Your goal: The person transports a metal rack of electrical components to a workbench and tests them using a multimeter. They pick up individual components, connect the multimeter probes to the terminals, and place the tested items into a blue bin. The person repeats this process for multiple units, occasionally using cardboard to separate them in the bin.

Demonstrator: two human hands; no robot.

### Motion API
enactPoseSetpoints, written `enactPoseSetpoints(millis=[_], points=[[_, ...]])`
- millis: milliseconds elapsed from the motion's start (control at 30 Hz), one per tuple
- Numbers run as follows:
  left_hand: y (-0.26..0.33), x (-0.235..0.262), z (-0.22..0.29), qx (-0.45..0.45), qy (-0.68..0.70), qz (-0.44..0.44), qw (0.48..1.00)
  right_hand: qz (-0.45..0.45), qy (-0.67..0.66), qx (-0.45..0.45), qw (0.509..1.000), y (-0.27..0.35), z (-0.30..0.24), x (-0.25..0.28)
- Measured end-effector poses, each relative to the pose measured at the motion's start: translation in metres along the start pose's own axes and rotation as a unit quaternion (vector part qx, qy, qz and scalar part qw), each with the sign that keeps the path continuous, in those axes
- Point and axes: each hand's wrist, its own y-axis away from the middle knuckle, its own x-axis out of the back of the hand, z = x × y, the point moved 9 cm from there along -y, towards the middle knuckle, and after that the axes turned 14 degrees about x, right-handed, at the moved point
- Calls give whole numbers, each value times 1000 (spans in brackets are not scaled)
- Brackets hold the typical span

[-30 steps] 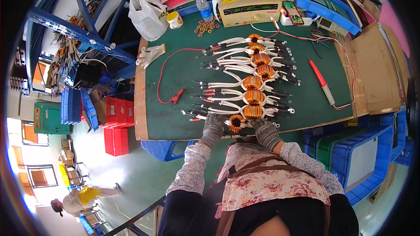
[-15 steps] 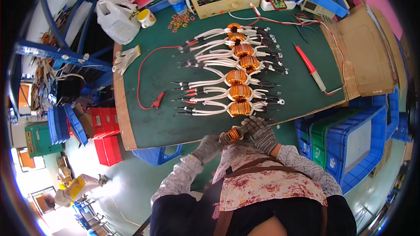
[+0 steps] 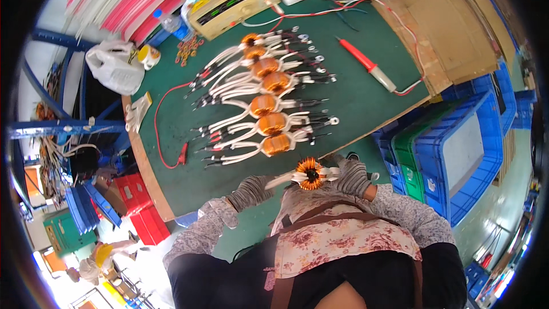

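Observation:
A copper-wound ring coil (image 3: 309,173) hangs between my gloved hands, just off the table's near edge, with its dark centre hole showing. White sleeved leads (image 3: 280,181) run from its left side into my left hand (image 3: 252,193), whose fingers are closed round them. On the other side, my right hand (image 3: 351,178) grips the leads close to the coil. Both gloves are grey and striped. Beyond them several similar coils (image 3: 275,144) lie in a row on the green table (image 3: 366,103), their white leads spread to both sides and ending in dark tips and ring lugs.
A red test probe (image 3: 366,64) lies right of the coils, a red clip lead (image 3: 182,153) left. At the back stand a bench power supply (image 3: 234,8), a bottle (image 3: 171,24) and a mug (image 3: 148,57). Blue crates (image 3: 466,160) stand beside the table's right edge.
The held coil has turned so its hole faces up. My left hand has moved left and away from the coil, along its leads. The whole view has shifted and tilted.

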Motion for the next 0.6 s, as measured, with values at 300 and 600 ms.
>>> enactPoseSetpoints(millis=[300, 600], points=[[-45, 55, 326, -421, 435, 147, 782, 443, -591, -39, 673, 94, 124, 133], [-36, -50, 601, -490, 248, 111, 828, 409, -743, 102, 520, 245, 201, 247]])
